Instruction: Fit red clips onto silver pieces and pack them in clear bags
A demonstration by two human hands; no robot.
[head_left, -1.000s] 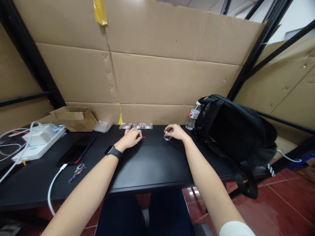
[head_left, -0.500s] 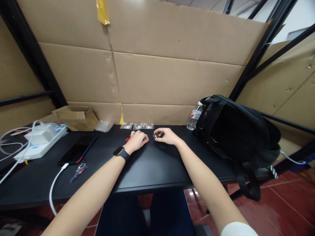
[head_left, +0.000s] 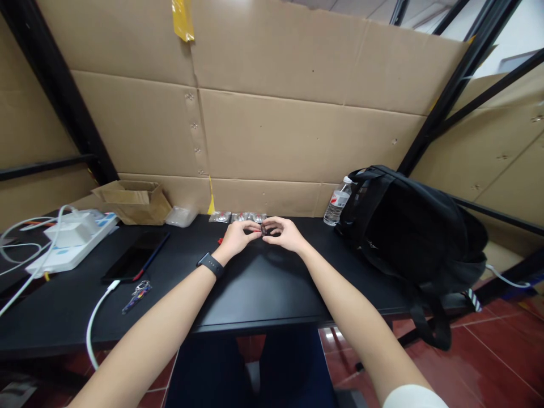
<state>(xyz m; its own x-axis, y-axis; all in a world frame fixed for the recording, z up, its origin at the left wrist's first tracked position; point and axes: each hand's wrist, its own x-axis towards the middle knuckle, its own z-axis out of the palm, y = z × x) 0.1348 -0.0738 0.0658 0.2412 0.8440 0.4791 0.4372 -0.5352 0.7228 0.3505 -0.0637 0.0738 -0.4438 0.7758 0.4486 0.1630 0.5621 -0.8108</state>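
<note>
My left hand (head_left: 236,237), with a black watch on its wrist, and my right hand (head_left: 284,233) meet fingertip to fingertip above the black table (head_left: 255,283), near its far edge. Both pinch a small round dark thing (head_left: 264,229) between them; I cannot make out what it is. Behind the hands, a row of small clear packets (head_left: 238,216) with red inside lies against the cardboard wall. A small red piece (head_left: 220,241) lies on the table just left of my left hand.
A black backpack (head_left: 408,226) and a water bottle (head_left: 336,202) stand at the right. At the left lie a phone (head_left: 132,256), keys (head_left: 136,295), a white cable (head_left: 94,317), a power strip with chargers (head_left: 68,241) and an open cardboard box (head_left: 131,201).
My right hand has carried the small round thing leftwards from near the bottle. My left hand rose off the table, and both hands now meet on it.
</note>
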